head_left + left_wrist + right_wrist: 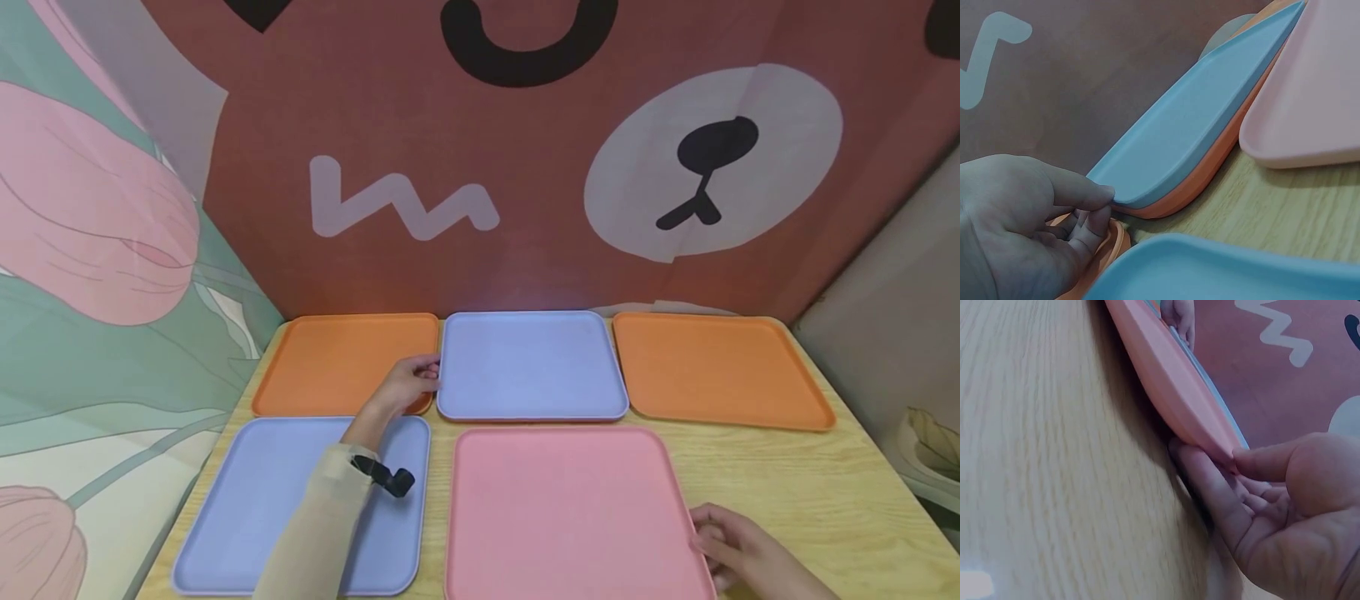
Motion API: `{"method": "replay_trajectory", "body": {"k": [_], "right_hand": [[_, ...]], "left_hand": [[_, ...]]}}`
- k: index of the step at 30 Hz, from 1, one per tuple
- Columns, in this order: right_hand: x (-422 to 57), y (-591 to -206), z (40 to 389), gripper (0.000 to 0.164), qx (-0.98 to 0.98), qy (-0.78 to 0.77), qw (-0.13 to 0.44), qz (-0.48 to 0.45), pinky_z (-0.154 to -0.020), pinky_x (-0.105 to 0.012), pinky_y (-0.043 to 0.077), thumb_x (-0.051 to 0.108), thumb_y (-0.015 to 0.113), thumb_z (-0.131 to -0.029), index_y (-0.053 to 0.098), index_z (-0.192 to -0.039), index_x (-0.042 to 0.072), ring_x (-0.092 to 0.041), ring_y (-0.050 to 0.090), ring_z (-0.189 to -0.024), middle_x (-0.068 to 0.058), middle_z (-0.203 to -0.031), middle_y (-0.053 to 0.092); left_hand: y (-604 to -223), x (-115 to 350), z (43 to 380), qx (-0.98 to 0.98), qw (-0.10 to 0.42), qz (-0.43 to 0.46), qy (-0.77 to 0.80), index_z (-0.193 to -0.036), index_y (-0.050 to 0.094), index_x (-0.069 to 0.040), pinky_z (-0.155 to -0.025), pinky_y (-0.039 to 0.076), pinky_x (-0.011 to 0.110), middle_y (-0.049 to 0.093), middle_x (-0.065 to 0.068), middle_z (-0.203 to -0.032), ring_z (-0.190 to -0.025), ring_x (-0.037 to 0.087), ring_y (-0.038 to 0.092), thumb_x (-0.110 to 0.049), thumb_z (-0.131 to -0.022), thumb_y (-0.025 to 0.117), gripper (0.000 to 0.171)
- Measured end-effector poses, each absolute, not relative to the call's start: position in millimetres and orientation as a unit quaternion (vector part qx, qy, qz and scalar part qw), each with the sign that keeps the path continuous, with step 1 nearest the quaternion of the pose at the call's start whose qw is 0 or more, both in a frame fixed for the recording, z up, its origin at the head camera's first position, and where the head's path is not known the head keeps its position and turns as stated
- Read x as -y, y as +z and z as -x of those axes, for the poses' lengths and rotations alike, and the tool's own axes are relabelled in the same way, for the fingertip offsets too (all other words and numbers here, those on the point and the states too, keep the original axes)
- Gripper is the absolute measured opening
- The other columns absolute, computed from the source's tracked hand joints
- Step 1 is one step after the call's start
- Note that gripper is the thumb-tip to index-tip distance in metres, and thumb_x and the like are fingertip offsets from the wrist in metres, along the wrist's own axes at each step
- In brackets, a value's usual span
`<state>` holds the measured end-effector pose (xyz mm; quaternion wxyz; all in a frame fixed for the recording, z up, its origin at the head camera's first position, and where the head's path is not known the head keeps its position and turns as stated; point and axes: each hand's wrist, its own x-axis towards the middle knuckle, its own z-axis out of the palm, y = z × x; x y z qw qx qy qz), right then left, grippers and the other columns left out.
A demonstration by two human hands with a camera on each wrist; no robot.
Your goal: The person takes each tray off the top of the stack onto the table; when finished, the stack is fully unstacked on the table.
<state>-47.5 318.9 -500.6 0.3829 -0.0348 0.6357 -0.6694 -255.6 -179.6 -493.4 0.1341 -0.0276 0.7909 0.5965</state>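
My left hand (405,385) pinches the left edge of the blue tray (532,365) in the middle of the back row. In the left wrist view, the thumb lies on that tray's corner with curled fingers below, and an orange tray (1200,184) shows directly beneath it. My right hand (738,550) grips the right edge of a pink tray (562,512) at the front. Seen from the right wrist, the thumb (1266,462) is on top of the pink rim and a finger (1210,484) is underneath. A dark shadow runs below that rim.
Orange trays lie at the back left (337,354) and back right (723,367). Another blue tray (285,483) is at front left, under my left forearm. A printed curtain (525,275) hangs right behind the wooden table (795,475).
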Motion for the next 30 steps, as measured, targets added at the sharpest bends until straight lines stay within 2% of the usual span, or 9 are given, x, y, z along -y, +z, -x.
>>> {"method": "replay_trajectory", "body": {"k": [2, 12, 23, 30], "right_hand": [[-317, -498, 48, 0.033, -0.652, -0.657, 0.376, 0.029, -0.077, -0.040, 0.061, 0.017, 0.045, -0.111, 0.052, -0.128, -0.010, -0.027, 0.070, -0.090, -0.011, -0.106, 0.069], [-298, -492, 53, 0.041, -0.710, -0.619, 0.336, 0.016, -0.074, -0.042, 0.062, 0.018, 0.050, -0.109, 0.050, -0.127, -0.019, -0.025, 0.068, -0.094, -0.011, -0.110, 0.068], [-274, -490, 59, 0.030, -0.755, -0.588, 0.292, -0.006, -0.068, -0.043, 0.062, 0.005, 0.062, -0.099, 0.056, -0.119, -0.015, -0.025, 0.067, -0.087, -0.009, -0.094, 0.064], [-270, -488, 60, 0.025, -0.778, -0.568, 0.270, -0.008, -0.065, -0.035, 0.060, 0.002, 0.065, -0.096, 0.060, -0.115, -0.014, -0.018, 0.064, -0.079, -0.007, -0.089, 0.063]], "left_hand": [[-494, 179, 256, -0.790, 0.133, 0.027, 0.598, -0.145, 0.053, 0.004, -0.080, 0.050, 0.018, 0.058, 0.014, -0.112, -0.100, 0.020, 0.054, 0.010, -0.094, 0.064, 0.053], [-493, 180, 255, -0.797, 0.132, 0.026, 0.589, -0.144, 0.053, 0.005, -0.082, 0.051, 0.019, 0.058, 0.013, -0.111, -0.101, 0.021, 0.054, 0.010, -0.093, 0.065, 0.053], [-492, 181, 255, -0.795, 0.139, 0.019, 0.590, -0.145, 0.051, 0.005, -0.081, 0.051, 0.018, 0.058, 0.014, -0.112, -0.100, 0.021, 0.055, 0.009, -0.094, 0.064, 0.053], [-493, 181, 254, -0.797, 0.138, 0.019, 0.587, -0.145, 0.052, 0.004, -0.084, 0.052, 0.020, 0.059, 0.014, -0.113, -0.101, 0.022, 0.055, 0.008, -0.094, 0.065, 0.053]]}}
